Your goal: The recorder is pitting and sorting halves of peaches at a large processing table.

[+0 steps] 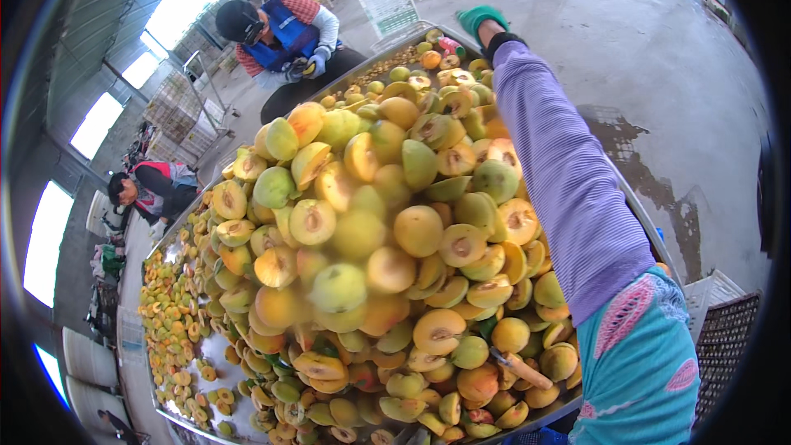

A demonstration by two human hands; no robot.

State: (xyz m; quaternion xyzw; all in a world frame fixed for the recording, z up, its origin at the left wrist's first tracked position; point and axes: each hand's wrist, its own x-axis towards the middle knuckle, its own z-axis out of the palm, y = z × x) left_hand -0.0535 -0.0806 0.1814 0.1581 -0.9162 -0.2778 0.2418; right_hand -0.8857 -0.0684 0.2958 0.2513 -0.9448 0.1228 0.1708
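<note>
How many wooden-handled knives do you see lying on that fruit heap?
1: the wooden-handled knife lies on the stone fruit at the lower right, left of the teal patterned sleeve. Others may be buried out of sight.

Stacked crates stand left, a wet patch right.

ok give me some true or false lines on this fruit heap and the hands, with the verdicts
1. The right hand wears a green glove. True.
2. The left hand is in view beside the heap. False: it does not show.
3. Some fruits are cut in half, such as the halved fruit with its inside facing up. True.
4. The right hand grips the wooden-handled tool. False: the tool lies among the fruit, well away from that hand.
5. The co-worker across the heap wears a yellow vest. False: the vest is blue.
</note>
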